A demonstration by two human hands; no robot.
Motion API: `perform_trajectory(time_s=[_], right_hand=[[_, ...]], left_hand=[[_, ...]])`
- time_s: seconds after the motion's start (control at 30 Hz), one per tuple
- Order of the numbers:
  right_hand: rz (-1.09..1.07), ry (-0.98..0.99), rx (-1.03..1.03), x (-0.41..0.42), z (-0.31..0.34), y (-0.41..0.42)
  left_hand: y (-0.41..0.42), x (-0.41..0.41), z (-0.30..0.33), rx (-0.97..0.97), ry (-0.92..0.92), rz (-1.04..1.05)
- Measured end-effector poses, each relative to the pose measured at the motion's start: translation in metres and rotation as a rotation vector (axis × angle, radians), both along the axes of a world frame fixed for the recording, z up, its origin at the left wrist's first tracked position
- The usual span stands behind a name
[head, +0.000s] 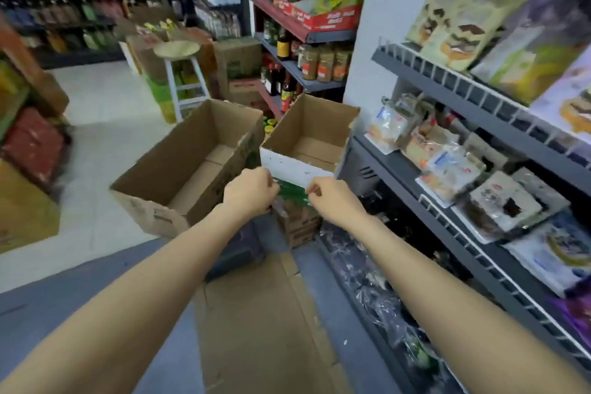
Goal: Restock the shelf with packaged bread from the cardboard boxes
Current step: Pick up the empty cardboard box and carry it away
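Two open cardboard boxes stand ahead of me, and I see only bare cardboard inside both. The larger brown box [188,166] is on the left. The smaller box [315,137] with a white and green front wall is on the right. My left hand [251,189] and my right hand [326,197] both grip the near wall of the smaller box, fingers curled over its edge. Packaged bread [447,163] lies on the grey shelf [412,198] to my right, with more packets on the tier above.
A flattened sheet of cardboard [256,313] lies on the floor under my arms. Small stacked cartons [300,227] sit below the held box. A white stool [182,73] and stacked cartons stand behind the boxes. Bottle shelves line the back and left.
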State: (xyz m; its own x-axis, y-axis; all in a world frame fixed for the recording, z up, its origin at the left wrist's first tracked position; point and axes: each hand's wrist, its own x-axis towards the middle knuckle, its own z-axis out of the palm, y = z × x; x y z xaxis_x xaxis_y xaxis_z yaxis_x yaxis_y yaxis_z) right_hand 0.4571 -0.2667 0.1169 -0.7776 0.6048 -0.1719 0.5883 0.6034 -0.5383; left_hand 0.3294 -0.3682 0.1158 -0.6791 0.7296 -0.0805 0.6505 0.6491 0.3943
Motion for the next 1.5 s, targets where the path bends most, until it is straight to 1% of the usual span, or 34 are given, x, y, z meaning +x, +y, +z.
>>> perform_trajectory(time_s=[0.13,0.23,0.4,0.47,0.63,0.77,0.83,0.97,1.03,1.1,1.23,1.3,1.37,1.5], right_hand=[[0.094,0.005,-0.047,-0.088,-0.038,-0.007],[0.256,-0.045,-0.062,-0.158,-0.074,-0.015],[0.395,-0.134,-0.140,-0.245,-0.121,-0.033],[0.402,-0.189,-0.198,-0.269,-0.136,-0.041],[0.335,-0.315,-0.375,-0.312,-0.168,-0.060],[0.290,-0.441,-0.341,-0.329,-0.189,-0.074],[0.202,-0.433,-0.300,-0.334,-0.195,-0.080],[0.093,-0.396,-0.156,-0.346,-0.195,-0.093],[0.052,-0.368,-0.201,-0.357,-0.188,-0.105],[0.028,-0.314,-0.270,-0.370,-0.178,-0.118],[0.023,-0.177,-0.292,-0.406,-0.160,-0.146],[0.069,-0.133,-0.271,-0.433,-0.153,-0.159],[0.164,-0.089,-0.214,-0.462,-0.145,-0.174],[0.462,-0.031,-0.049,-0.521,-0.129,-0.215]], left_hand=[[-0.017,-0.077,-0.040,-0.090,-0.022,0.089],[-0.032,-0.137,-0.075,-0.204,0.010,0.134],[-0.065,-0.209,-0.119,-0.436,0.063,0.118],[-0.077,-0.230,-0.135,-0.514,0.067,0.084],[-0.097,-0.269,-0.167,-0.647,0.066,-0.001],[-0.102,-0.290,-0.181,-0.770,0.154,-0.115],[-0.103,-0.299,-0.183,-0.755,0.198,-0.167],[-0.116,-0.324,-0.177,-0.625,0.226,-0.255],[-0.131,-0.339,-0.170,-0.578,0.243,-0.273],[-0.149,-0.354,-0.160,-0.547,0.301,-0.301],[-0.189,-0.385,-0.136,-0.489,0.371,-0.282],[-0.211,-0.399,-0.123,-0.467,0.375,-0.232],[-0.232,-0.412,-0.113,-0.462,0.360,-0.176],[-0.281,-0.440,-0.103,-0.445,0.250,0.008]])
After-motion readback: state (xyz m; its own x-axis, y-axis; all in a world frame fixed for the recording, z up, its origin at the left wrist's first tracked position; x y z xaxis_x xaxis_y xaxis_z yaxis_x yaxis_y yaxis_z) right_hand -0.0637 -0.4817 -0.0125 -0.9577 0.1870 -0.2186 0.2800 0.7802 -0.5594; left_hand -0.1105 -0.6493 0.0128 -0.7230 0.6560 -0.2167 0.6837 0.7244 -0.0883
